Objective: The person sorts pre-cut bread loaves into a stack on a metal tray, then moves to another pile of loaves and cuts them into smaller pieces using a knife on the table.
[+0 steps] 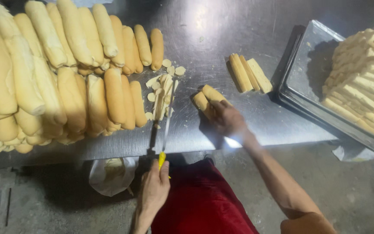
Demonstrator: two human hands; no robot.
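My left hand (153, 187) grips the yellow handle of a long knife (166, 121) whose blade reaches out over the steel table (221, 39), lying across a small heap of cut-off bread ends (163, 93). My right hand (227, 118) rests on two long bread pieces (207, 98) lying side by side near the table's front edge, fingers closed over their near end. Three cut bread sticks (250, 73) lie together farther right.
A large stack of long bread rolls (61, 73) fills the table's left half. At the right, a metal tray (308, 60) holds a pile of cut bread sticks (364, 78). A white bag (111, 173) with scraps sits below the table edge.
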